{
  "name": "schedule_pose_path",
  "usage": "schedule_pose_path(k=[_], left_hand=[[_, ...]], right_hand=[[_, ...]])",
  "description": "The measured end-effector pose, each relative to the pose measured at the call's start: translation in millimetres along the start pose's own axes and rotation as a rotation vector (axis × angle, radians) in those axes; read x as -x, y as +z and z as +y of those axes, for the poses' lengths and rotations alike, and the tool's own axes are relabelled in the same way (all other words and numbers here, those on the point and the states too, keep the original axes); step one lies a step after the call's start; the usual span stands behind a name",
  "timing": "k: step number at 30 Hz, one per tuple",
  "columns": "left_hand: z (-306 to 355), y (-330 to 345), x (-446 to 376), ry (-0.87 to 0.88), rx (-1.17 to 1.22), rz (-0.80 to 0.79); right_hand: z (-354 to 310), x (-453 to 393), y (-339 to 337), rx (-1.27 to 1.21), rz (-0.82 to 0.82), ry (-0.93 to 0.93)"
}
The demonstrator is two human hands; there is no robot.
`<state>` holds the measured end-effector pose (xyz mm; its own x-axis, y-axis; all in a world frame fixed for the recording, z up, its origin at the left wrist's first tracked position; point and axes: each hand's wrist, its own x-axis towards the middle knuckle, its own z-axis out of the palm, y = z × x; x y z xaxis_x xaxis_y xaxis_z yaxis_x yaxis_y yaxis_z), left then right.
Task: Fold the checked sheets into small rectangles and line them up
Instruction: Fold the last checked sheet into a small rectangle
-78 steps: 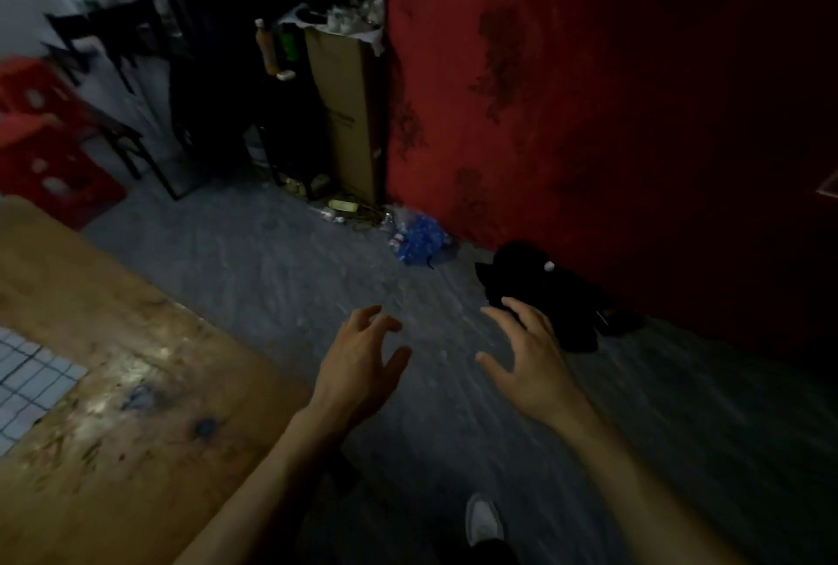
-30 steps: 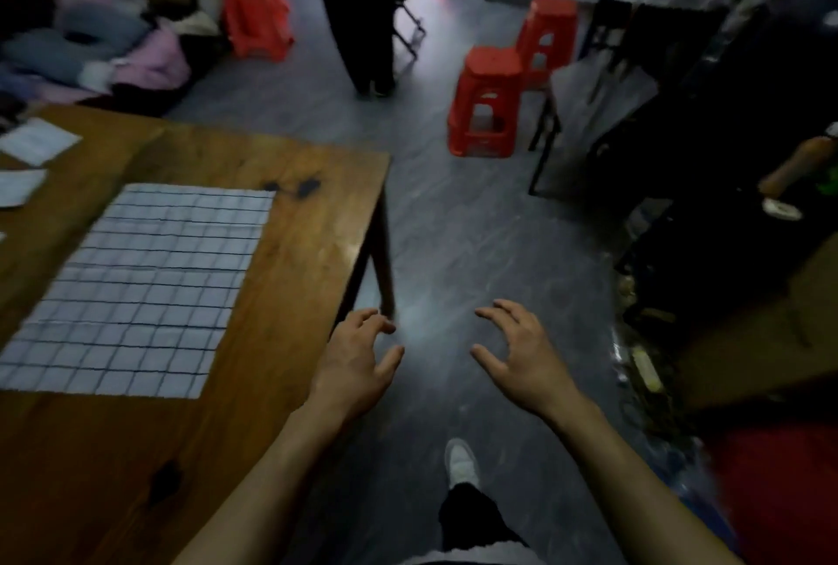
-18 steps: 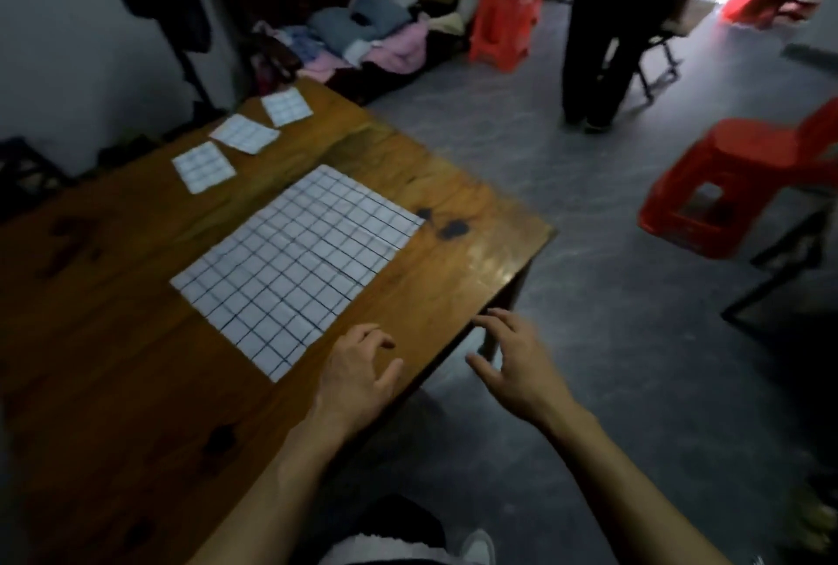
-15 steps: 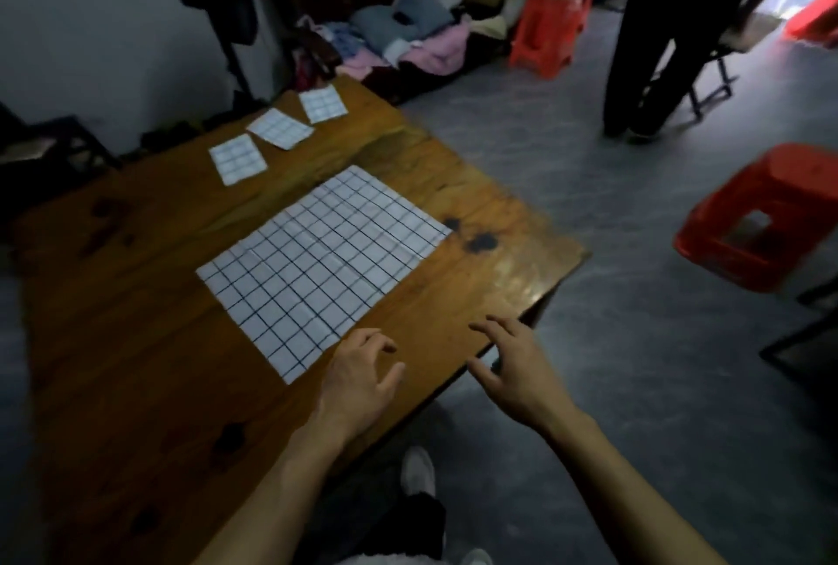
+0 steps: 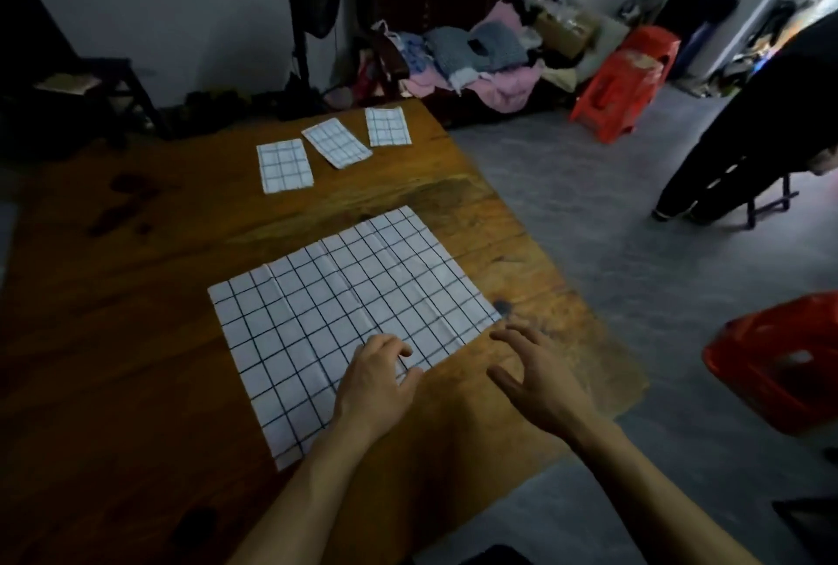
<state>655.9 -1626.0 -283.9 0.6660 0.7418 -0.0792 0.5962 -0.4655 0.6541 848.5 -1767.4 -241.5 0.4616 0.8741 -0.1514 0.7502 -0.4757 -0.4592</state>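
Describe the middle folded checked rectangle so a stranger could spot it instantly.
Find the wooden table and look to its far edge, beyond the large unfolded checked sheet. Three small folded rectangles lie there; the middle one alone sits skewed, while its neighbours lie straighter.

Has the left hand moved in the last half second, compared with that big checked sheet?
Yes. The left hand has come forward over the near edge of the unfolded checked sheet; half a second ago it was short of that edge, above bare table.
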Motion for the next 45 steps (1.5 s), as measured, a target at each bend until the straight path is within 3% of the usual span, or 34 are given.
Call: schedule_pose_path(k=[9, 25, 38, 45], left_hand=[[4, 3, -52, -0.059, -0.05, 0.024], [90, 108, -157, -0.31, -0.067, 0.037], [91, 146, -158, -0.421, -0.253, 0.096], [82, 160, -158, -0.421, -0.364, 0.139]], right_hand=[[2, -77, -8, -0.027, -0.083, -0.09], [120, -194, -56, -0.022, -0.237, -0.196], [147, -200, -15, -0.135, -0.326, -0.272], [157, -214, -25, -0.175, -0.322, -0.272]])
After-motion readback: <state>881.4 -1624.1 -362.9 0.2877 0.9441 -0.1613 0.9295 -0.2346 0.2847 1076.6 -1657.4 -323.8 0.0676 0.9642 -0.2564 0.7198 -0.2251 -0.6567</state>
